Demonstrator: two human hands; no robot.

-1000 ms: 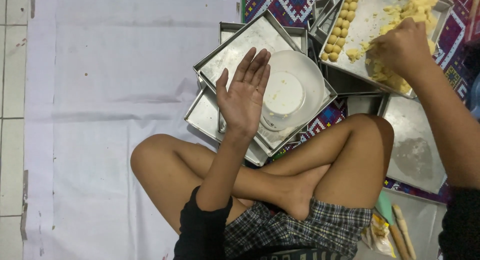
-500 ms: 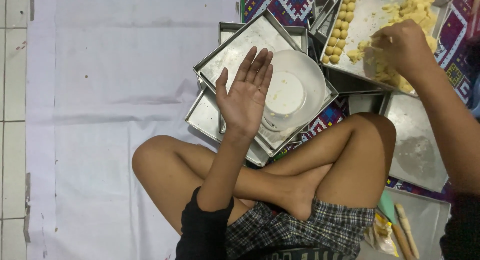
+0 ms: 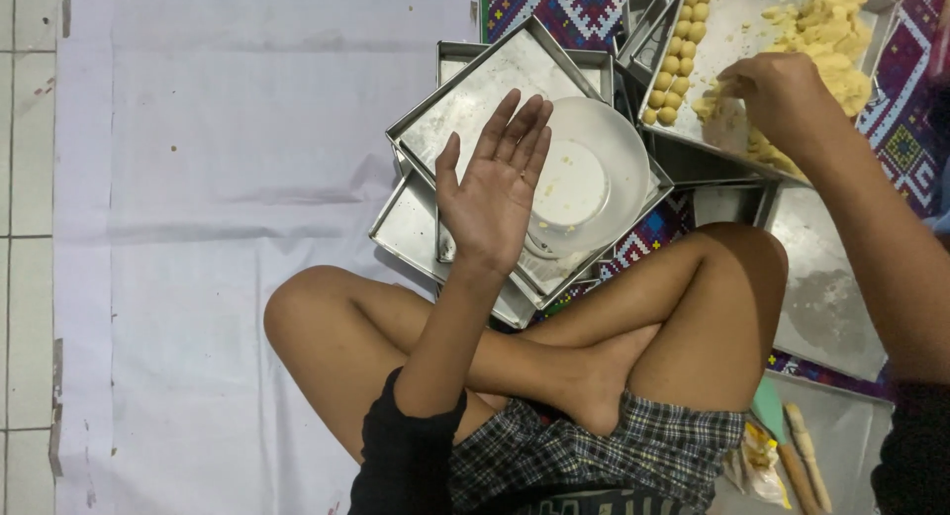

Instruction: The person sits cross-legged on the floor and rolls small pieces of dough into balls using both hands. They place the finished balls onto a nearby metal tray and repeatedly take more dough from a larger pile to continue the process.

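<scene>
Right hand [image 3: 782, 94] pinching dough [image 3: 826, 25] on tray [image 3: 737, 35]; left hand [image 3: 490, 193] spread, empty, above bowl [image 3: 594, 169]. Next: roll ball, add to row [image 3: 678, 50].

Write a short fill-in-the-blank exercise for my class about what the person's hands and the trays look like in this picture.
1. The left hand is held open, palm up, above a round ____ bowl.
2. The right hand reaches into yellow dough on a ____ tray.
3. The small dough balls on that tray are lined up in a ____.
4. The person sits with legs ____.

Missing words: white; metal; row; crossed
</scene>
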